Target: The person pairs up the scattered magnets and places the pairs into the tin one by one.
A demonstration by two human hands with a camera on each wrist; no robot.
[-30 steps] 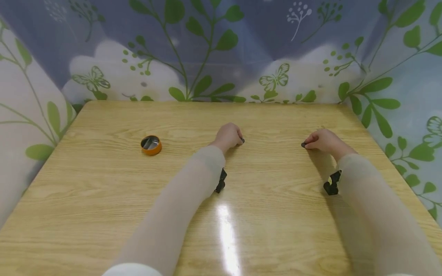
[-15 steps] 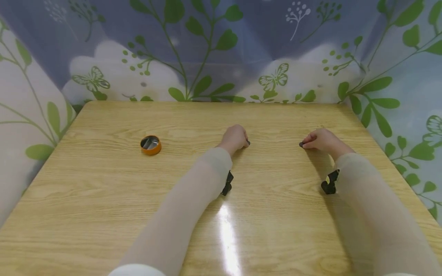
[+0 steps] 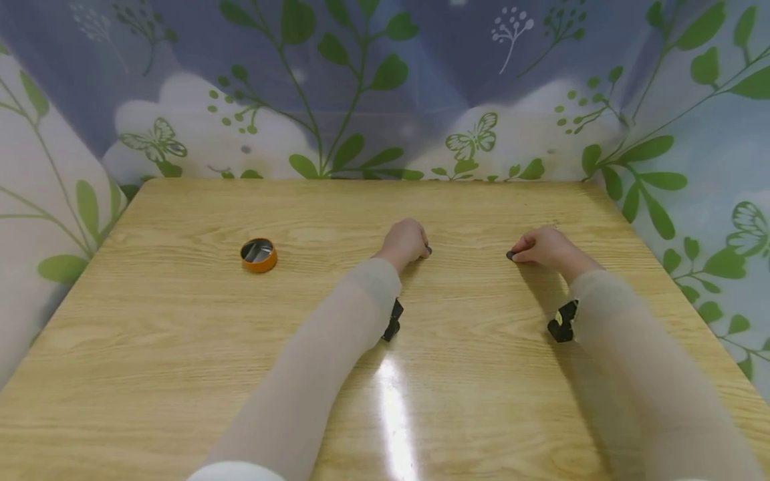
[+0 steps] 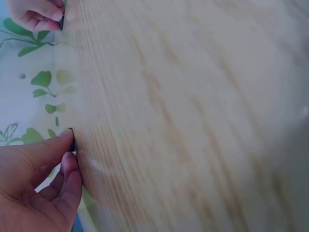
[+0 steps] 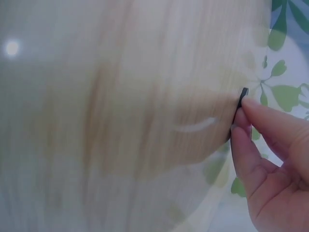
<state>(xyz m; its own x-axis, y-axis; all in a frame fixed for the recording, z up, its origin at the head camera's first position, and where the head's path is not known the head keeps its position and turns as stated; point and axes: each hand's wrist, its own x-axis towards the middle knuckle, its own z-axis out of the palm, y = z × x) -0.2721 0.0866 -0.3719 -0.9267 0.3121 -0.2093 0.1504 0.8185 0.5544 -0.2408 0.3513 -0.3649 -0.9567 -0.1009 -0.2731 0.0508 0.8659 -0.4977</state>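
My left hand [image 3: 406,242] pinches a small, thin, dark piece [image 4: 73,140] in its fingers, my right hand [image 3: 549,248] a second small, dark piece [image 5: 241,99]; things so slight probably allow no fuller grip. They are apart, toward the pale wood-grain bench's [image 3: 150,334] far edge, with the round, open orange container [image 3: 262,266] farther left, out of both hands' way.

curtained booth [image 3: 433,87], leaf-print backdrop [image 3: 337,53], wooden table [image 3: 150,347]
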